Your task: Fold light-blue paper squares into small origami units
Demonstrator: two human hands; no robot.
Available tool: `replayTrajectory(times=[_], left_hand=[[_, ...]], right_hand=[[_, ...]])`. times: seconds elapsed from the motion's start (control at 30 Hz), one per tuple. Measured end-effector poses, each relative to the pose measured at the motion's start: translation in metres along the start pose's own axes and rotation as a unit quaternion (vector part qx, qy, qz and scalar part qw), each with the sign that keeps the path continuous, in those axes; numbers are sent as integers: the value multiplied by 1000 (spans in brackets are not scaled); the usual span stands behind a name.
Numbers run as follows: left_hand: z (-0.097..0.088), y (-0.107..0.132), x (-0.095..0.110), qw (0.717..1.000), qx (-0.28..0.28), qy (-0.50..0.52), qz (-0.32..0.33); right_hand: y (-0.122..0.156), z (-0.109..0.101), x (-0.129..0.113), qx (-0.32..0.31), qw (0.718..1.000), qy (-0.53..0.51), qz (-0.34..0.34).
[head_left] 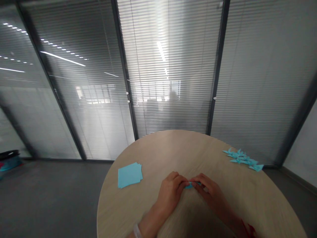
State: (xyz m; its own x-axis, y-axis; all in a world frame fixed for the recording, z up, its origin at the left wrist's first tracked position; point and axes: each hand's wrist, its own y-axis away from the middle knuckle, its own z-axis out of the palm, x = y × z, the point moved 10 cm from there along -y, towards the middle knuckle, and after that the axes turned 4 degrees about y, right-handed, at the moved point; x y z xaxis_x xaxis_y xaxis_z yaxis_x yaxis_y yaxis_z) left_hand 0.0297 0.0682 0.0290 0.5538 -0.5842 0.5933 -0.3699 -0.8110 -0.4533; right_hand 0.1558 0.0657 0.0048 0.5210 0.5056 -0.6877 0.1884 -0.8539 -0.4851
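Both hands meet near the front of a round, light wooden table [173, 148]. My left hand [170, 191] and my right hand [210, 191] pinch a small folded piece of light blue paper [190, 185] between their fingertips, pressed low against the tabletop. Most of the piece is hidden by my fingers. A small stack of square light blue sheets [129, 174] lies flat to the left of my left hand.
Several folded blue paper figures [244, 160] lie in a cluster near the table's far right edge. Glass walls with closed blinds [168, 66] stand behind the table. Grey floor surrounds it, with a dark and teal object [8, 160] at the far left.
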Motion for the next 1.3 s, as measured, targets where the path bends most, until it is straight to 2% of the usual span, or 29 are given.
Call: replayTrajectory(times=[0.73, 0.9, 1.07, 1.3], left_hand=[[-4, -1, 4, 999, -2, 32, -1], [-2, -2, 1, 999, -9, 35, -21], [-3, -1, 3, 998, -11, 53, -9], [-1, -2, 0, 998, -23, 48, -18]], right_hand=[[1, -3, -2, 8, 1000, 4, 4], [2, -4, -7, 2, 1000, 23, -8], [3, -7, -11, 13, 999, 29, -22], [2, -4, -2, 9, 1000, 22, 12]])
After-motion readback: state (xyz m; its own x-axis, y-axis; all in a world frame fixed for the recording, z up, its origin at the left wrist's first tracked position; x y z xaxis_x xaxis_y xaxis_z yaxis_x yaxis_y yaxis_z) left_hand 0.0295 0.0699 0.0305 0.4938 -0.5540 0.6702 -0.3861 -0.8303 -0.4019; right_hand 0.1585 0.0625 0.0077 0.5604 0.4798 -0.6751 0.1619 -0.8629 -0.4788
